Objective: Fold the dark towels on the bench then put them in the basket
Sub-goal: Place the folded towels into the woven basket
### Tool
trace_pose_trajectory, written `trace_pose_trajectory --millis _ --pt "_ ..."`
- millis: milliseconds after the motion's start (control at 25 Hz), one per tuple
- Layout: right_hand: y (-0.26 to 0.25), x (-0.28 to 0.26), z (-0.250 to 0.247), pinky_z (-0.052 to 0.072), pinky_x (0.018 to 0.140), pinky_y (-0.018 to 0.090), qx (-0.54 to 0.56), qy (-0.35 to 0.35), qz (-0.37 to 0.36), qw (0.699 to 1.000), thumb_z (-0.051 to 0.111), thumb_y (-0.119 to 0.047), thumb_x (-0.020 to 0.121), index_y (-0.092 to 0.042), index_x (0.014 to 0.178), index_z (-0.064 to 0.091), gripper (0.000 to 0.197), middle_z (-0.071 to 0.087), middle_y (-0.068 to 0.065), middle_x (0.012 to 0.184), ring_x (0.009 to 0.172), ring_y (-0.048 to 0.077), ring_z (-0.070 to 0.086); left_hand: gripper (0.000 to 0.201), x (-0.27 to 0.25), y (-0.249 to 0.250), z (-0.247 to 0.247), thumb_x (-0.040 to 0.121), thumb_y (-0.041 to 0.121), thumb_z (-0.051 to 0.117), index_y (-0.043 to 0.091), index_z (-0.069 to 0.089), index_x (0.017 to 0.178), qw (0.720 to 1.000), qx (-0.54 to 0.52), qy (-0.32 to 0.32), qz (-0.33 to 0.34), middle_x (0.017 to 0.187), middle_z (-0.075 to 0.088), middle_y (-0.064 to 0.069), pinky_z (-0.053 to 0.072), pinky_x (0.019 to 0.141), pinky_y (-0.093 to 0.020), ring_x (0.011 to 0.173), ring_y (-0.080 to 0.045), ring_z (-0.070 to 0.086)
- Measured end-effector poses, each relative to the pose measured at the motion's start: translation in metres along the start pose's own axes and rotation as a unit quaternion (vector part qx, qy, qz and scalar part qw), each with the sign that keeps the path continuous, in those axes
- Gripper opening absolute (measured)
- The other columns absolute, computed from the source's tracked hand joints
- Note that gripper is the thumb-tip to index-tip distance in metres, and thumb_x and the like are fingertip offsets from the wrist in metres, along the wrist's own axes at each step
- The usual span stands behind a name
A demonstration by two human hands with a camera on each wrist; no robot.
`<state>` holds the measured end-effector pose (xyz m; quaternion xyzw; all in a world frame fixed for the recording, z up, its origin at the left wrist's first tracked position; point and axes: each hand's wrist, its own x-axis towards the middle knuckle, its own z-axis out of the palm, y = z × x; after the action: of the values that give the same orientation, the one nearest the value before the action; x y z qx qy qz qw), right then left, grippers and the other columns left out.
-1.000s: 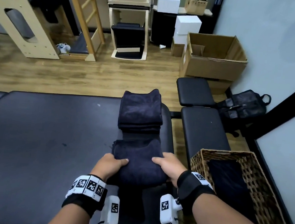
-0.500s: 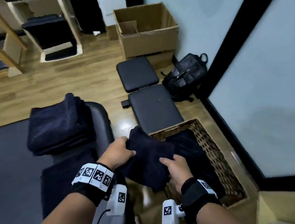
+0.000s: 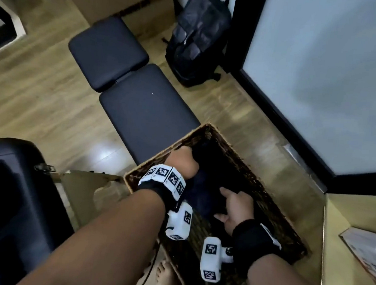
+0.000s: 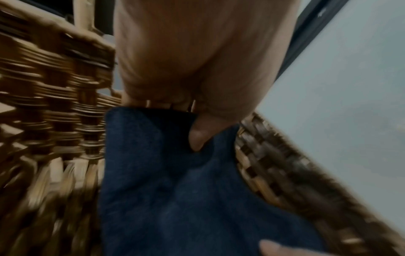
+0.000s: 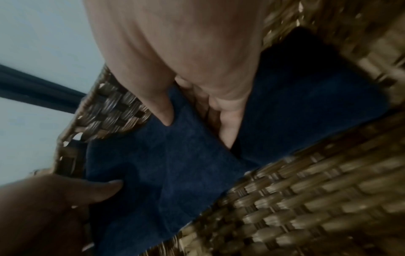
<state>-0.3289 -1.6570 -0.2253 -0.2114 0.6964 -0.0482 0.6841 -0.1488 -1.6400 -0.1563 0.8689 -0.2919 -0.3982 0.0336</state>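
Woven wicker forms the rectangular basket [image 3: 248, 170] on the wooden floor, its brown strands coarse and ribbed. Inside it lies a folded dark navy towel [image 4: 175, 190], soft and nubby. Left hand [image 3: 182, 162] grips one end, thumb on top and fingers curled beneath. Right hand [image 3: 237, 208] pinches the other end the same way. Padded black bench [image 3: 144, 111] sits just beside the basket.

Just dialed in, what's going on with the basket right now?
A person has both hands down inside the wicker basket, lowering a folded dark blue towel into it. The left hand grips the towel's far end and the right hand its near end. It is not yet released.
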Motion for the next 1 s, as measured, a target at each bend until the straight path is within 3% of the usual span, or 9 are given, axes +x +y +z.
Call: trace_pose_trajectory --millis 80,240,360,440,560,680,760,880,1000 --pt "-0.004 0.019 0.007 0.06 0.076 0.061 0.04 -0.015 0.014 0.999 0.071 -0.017 0.09 -0.011 0.145 0.043 0.062 0.063 0.018 0.129 0.11 0.037 0.066 0.029 0.017 0.003 0.0 0.084 0.013 0.054 0.008 0.061 0.111 0.999 0.025 0.017 0.015 0.116 0.066 -0.017 0.053 0.088 -0.039 0.107 -0.035 0.063" --pt "0.0 0.04 0.018 0.062 0.075 0.044 0.014 0.006 -0.004 1.0 0.067 -0.026 0.096 -0.004 0.144 0.042 0.059 0.06 0.02 0.128 0.107 0.033 0.064 0.04 0.011 0.017 0.013 0.081 0.016 0.059 0.005 0.05 0.118 0.973 0.205 0.073 0.076 0.118 0.059 -0.021 0.051 0.085 -0.044 0.11 -0.04 0.059" --pt "0.011 0.036 0.016 0.061 0.07 0.053 -0.116 0.117 -0.108 0.98 0.072 -0.042 0.084 -0.016 0.092 0.058 0.03 0.069 0.02 0.089 0.079 0.038 0.07 0.051 -0.003 0.027 0.031 0.08 0.021 0.064 0.008 0.043 0.125 0.946 0.275 0.11 0.13 0.124 0.048 -0.016 0.051 0.082 -0.044 0.115 -0.036 0.051" --pt "0.014 0.026 0.013 0.059 0.068 0.055 -0.159 0.117 -0.184 0.963 0.074 -0.029 0.084 -0.024 0.078 0.053 0.022 0.068 0.011 0.077 0.071 0.038 0.069 0.057 0.005 0.026 0.035 0.081 0.017 0.063 0.012 0.038 0.132 0.957 0.241 0.087 0.138 0.126 0.043 -0.017 0.052 0.082 -0.046 0.116 -0.037 0.049" --pt "0.006 0.019 0.018 0.06 0.083 0.049 -0.206 -0.007 -0.224 0.953 0.07 -0.005 0.087 -0.026 0.12 0.06 0.041 0.063 -0.004 0.105 0.085 0.023 0.07 0.086 0.032 0.015 0.038 0.08 0.012 0.063 0.019 0.016 0.152 0.978 0.168 0.005 0.122 0.137 0.038 -0.023 0.051 0.095 -0.048 0.122 -0.041 0.049" --pt "-0.003 0.029 0.023 0.059 0.09 0.05 -0.212 -0.038 -0.189 0.958 0.073 -0.011 0.08 -0.032 0.147 0.043 0.076 0.057 -0.01 0.117 0.1 0.021 0.066 0.106 0.049 0.008 0.038 0.079 0.015 0.065 0.025 -0.006 0.157 0.981 0.151 -0.07 0.101 0.148 0.036 -0.026 0.047 0.102 -0.044 0.122 -0.038 0.055" --pt "-0.01 0.028 0.019 0.061 0.08 0.047 -0.183 -0.052 -0.144 0.971 0.072 -0.01 0.085 -0.031 0.149 0.039 0.075 0.054 -0.005 0.123 0.101 0.021 0.062 0.099 0.049 0.009 0.035 0.081 0.021 0.063 0.021 0.0 0.157 0.982 0.139 -0.079 0.096 0.143 0.047 -0.025 0.045 0.104 -0.041 0.121 -0.037 0.057" --pt "-0.019 0.007 0.011 0.059 0.074 0.04 -0.2 -0.082 -0.098 0.971 0.066 -0.015 0.094 -0.024 0.152 0.037 0.066 0.052 0.003 0.133 0.11 0.028 0.063 0.056 0.03 0.009 0.02 0.087 0.028 0.059 0.014 0.042 0.138 0.985 0.112 -0.077 0.105 0.123 0.064 -0.016 0.05 0.093 -0.035 0.111 -0.032 0.062" --pt "-0.021 -0.025 0.0 0.055 0.073 0.038 -0.257 -0.077 -0.094 0.959 0.063 -0.02 0.097 -0.017 0.127 0.058 0.031 0.067 0.009 0.11 0.091 0.022 0.066 0.029 -0.009 -0.007 -0.001 0.087 0.033 0.056 0.019 0.062 0.112 0.992 0.066 -0.043 0.102 0.111 0.068 -0.01 0.052 0.086 -0.036 0.105 -0.031 0.064"
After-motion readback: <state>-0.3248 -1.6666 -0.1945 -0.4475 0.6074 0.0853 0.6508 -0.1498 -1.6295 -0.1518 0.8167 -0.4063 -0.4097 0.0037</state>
